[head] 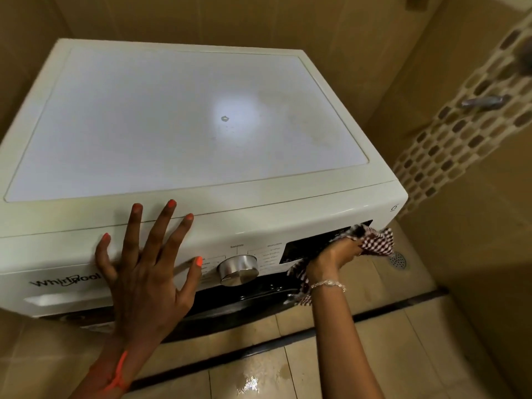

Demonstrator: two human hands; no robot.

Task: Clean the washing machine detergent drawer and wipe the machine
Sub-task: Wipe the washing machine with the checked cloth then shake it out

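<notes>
A white front-loading washing machine (184, 119) fills the view, seen from above. Its closed detergent drawer (57, 283), with a brand logo, is at the front left. My left hand (144, 272) rests flat with fingers spread on the front panel, beside the silver dial (239, 269). My right hand (331, 259) grips a red-and-white checked cloth (374, 240) and presses it against the black display panel (308, 246) at the front right. Part of the cloth hangs below my wrist.
Beige tiled walls close in behind and to the right. A mosaic tile strip (460, 133) with a metal tap (483, 100) runs down the right wall. A floor drain (398, 260) sits right of the machine. The floor tiles (253, 378) show a wet patch.
</notes>
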